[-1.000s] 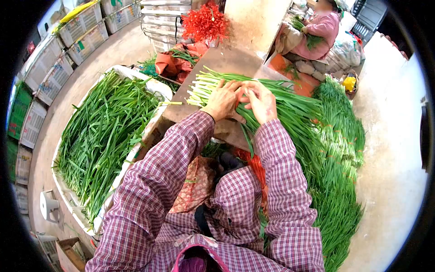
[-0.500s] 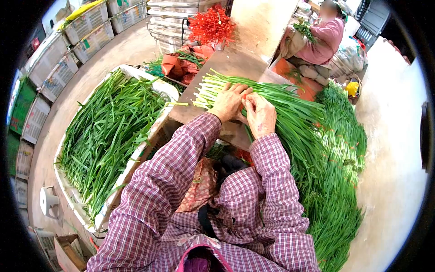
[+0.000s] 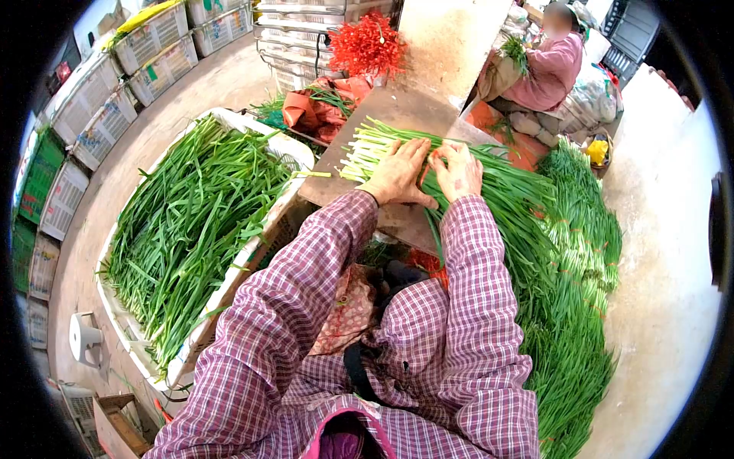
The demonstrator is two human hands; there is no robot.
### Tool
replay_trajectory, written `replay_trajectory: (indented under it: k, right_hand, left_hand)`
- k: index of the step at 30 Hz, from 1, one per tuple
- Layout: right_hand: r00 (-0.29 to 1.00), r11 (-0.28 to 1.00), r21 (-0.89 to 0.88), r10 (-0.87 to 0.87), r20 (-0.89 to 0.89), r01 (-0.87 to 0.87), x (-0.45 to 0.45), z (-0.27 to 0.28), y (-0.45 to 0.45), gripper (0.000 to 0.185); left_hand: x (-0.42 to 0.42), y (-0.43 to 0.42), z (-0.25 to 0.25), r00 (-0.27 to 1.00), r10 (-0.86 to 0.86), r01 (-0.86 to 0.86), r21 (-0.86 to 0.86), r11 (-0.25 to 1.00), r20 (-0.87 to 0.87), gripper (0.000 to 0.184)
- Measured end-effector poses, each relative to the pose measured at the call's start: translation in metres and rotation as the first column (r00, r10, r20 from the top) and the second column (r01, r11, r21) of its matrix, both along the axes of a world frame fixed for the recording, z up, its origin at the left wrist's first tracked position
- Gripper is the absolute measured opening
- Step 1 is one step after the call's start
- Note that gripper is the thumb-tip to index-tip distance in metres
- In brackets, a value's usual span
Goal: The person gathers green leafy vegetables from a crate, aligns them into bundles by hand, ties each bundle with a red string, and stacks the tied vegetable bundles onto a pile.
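Observation:
A bunch of long green chive-like stalks (image 3: 367,149) lies across a brown board, its pale cut ends to the left. My left hand (image 3: 397,174) rests on the pale part with fingers stretched out and thumb apart. Just right of it, my right hand (image 3: 459,170) bends over the green part, finger and thumb pinched. A small bit of red shows at those fingertips; it looks like a red tie (image 3: 436,158). The underside of the bunch is hidden.
A white crate (image 3: 229,284) full of loose stalks stands at left. Tied bundles (image 3: 585,245) are heaped at right by the wall. Red ties (image 3: 365,44) hang beyond the board (image 3: 336,164). Another person (image 3: 539,69) sits at the back right, holding greens.
My hands have moved apart: the right shifted right along the bunch, and the left fingers spread and straightened. The whole view has shifted slightly.

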State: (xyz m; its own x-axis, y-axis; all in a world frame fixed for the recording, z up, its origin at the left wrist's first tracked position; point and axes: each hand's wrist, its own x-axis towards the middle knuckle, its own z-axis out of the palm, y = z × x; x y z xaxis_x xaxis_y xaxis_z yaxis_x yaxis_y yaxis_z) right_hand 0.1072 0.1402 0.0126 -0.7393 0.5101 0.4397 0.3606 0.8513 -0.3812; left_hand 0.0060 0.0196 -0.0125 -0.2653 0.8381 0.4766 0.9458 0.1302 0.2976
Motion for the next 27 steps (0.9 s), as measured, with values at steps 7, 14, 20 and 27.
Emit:
replay_trajectory:
  k: [7, 14, 20, 27]
  right_hand:
    - [0.992, 0.989, 0.079, 0.126, 0.021, -0.128, 0.015, -0.011, 0.005, 0.015]
    - [0.969, 0.966, 0.12, 0.238, -0.07, -0.229, 0.015, -0.014, 0.01, 0.02]
    - [0.953, 0.962, 0.128, 0.259, -0.159, -0.24, 0.012, -0.024, 0.011, 0.018]
    - [0.944, 0.961, 0.131, 0.265, -0.194, -0.243, 0.011, -0.027, 0.012, 0.018]
  left_hand:
    - [-0.057, -0.057, 0.021, 0.816, -0.109, -0.222, 0.481, 0.848, 0.568, 0.053]
    - [-0.082, -0.047, -0.047, 0.733, -0.071, -0.213, 0.327, 0.921, 0.677, 0.072]
    - [-0.051, -0.091, 0.001, 0.65, 0.02, -0.514, 0.42, 0.748, 0.76, 0.041]
    - [0.008, -0.103, -0.025, 0.644, 0.177, -0.563, 0.305, 0.768, 0.744, 0.018]
